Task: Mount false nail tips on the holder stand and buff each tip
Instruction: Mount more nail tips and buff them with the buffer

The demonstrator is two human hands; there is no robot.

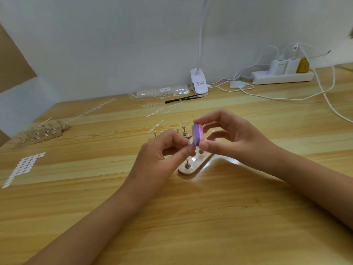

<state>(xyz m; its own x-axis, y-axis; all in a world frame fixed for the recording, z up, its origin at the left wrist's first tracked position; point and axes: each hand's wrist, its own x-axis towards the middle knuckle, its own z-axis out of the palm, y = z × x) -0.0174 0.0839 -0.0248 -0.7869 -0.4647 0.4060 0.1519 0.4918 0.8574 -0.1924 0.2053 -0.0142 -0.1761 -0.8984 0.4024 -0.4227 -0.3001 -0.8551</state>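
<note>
My left hand (162, 153) pinches a clear false nail tip (191, 142) between thumb and fingers, just above the wooden holder stand (191, 167). My right hand (225, 134) grips a small purple, white and pink buffer block (198, 134), its purple face against the nail tip. Metal pegs (187, 164) stick up from the stand; both hands hide part of it.
A second wooden stand with pegs (43, 133) lies at the far left. White adhesive dots (23, 167) sit on the left of the wooden table (191, 217). A bag of nail tips (158, 91), a black brush (181, 98), a clip lamp (198, 83) and a power strip (282, 75) line the back.
</note>
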